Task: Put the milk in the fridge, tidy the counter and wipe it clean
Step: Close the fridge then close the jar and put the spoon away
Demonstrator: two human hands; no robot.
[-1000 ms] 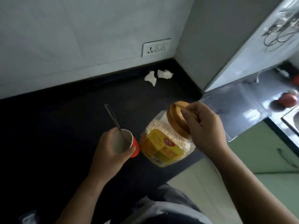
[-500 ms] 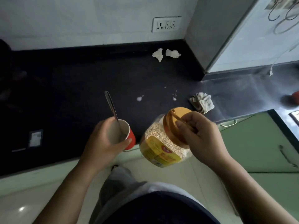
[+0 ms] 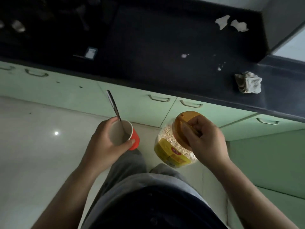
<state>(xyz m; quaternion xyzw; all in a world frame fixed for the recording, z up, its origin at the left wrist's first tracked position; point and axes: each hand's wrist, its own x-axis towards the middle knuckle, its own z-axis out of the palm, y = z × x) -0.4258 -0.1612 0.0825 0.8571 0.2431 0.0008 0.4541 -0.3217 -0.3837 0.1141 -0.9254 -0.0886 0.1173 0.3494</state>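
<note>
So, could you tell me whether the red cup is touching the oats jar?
Apart: the head view shows bare floor between the red cup and the oats jar.

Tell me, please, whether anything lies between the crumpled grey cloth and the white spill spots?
Nothing visible lies between the crumpled grey cloth and the white spill spots on the black counter. Both hands are full, though: the left hand grips a red paper cup, the right hand a clear plastic oats jar.

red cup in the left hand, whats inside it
A metal spoon stands in the red cup, its handle leaning out over the rim. The inner wall is pale. The bottom is in shadow, so any residue cannot be told; the left hand covers the outer side.
</note>
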